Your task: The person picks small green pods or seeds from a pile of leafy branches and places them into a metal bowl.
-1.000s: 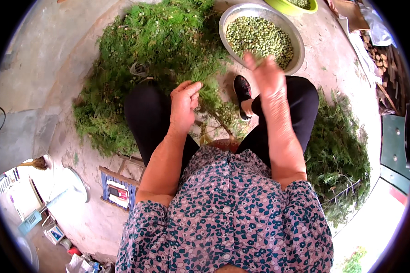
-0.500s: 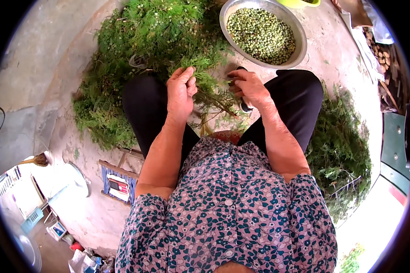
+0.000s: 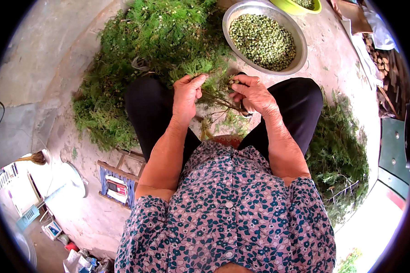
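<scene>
My left hand is closed in a pinch on a feathery green conifer sprig, between my knees. My right hand is closed too, thumb against fingers, with a small cluster of green berry-like cones at the fingertips. Between the hands a thin brown branch slants down toward the right; which hand it belongs to is not plain. Ahead to the right stands a metal basin holding many round green cones.
A big heap of green branches lies along my left; another pile is at my right. Beyond the basin is a yellow-green tub. A small wooden stool with a red-and-white item stands lower left. Chopped wood is stacked far right.
My right hand's fingers have drawn together into a pinch around the small green cones. My left hand has shifted slightly right with the sprig. The view has tilted a little, showing more of the tub.
</scene>
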Demonstrator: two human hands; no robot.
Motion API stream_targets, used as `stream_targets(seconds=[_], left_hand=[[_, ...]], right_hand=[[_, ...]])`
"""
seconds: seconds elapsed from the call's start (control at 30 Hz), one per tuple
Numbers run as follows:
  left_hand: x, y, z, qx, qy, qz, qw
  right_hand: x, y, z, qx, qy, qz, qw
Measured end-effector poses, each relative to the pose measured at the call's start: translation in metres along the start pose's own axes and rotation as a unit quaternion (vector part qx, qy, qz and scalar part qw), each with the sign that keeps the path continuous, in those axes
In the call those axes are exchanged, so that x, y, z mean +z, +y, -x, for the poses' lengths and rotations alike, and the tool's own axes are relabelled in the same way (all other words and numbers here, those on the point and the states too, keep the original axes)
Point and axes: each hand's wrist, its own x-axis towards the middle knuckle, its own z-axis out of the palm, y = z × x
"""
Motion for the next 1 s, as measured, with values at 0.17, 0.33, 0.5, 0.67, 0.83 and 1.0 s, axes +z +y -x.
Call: stream_targets(seconds=[0.17,0.33,0.5,0.67,0.83,1.0], left_hand=[[-0.002,-0.008,0.001,-0.007,-0.075,-0.053,0.996],[0.006,0.000,0.009,-0.053,-0.140,-0.157,0.976],[0.008,-0.004,0.009,-0.049,-0.178,-0.176,0.967],[0.006,-0.017,-0.001,-0.031,-0.116,-0.111,0.987],[0.005,-0.016,0.002,-0.027,-0.102,-0.071,0.992],[0.008,-0.008,0.006,-0.047,-0.120,-0.078,0.989]], right_hand=[[0.007,0.008,-0.005,0.007,-0.032,-0.127,0.991],[0.014,0.010,-0.008,-0.003,-0.044,-0.159,0.986],[0.011,0.007,-0.007,0.014,-0.060,-0.182,0.981],[0.009,0.011,-0.010,0.004,-0.041,-0.215,0.976],[0.010,0.007,-0.009,-0.042,-0.010,-0.202,0.978],[0.012,0.009,-0.010,-0.075,0.069,-0.100,0.990]])
